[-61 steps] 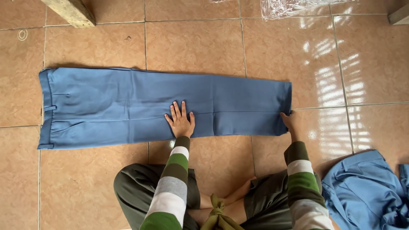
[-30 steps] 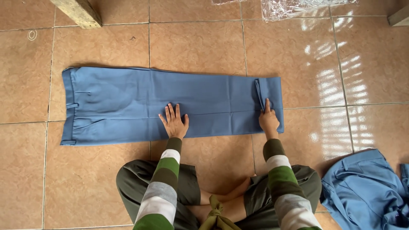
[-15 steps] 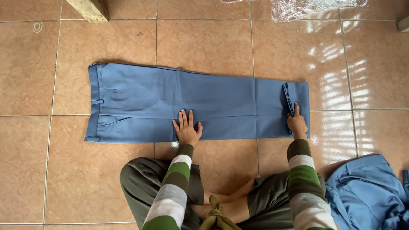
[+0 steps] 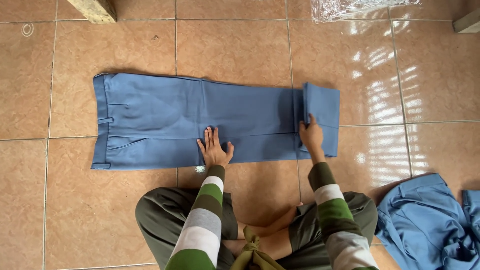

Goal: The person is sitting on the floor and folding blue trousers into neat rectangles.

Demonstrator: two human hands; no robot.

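Observation:
A pair of blue trousers point(image 4: 160, 120) lies flat on the tiled floor, folded leg on leg, waistband to the left. Its hem end point(image 4: 322, 112) at the right is turned back over the legs. My left hand point(image 4: 214, 149) rests flat, fingers spread, on the near edge at mid-length. My right hand point(image 4: 311, 136) grips the near corner of the folded-over hem end, fingers on the cloth. Both arms wear green, grey and white striped sleeves.
I sit cross-legged in dark green trousers point(image 4: 170, 215) at the near edge. A heap of more blue cloth point(image 4: 430, 220) lies at the lower right. A wooden leg point(image 4: 95, 10) stands top left, crinkled clear plastic point(image 4: 350, 7) top right.
My right hand has lifted the hem end and carried it leftward, folding it over the legs. The view has shifted, so the trousers sit further right. My left hand has stayed pressed on the cloth.

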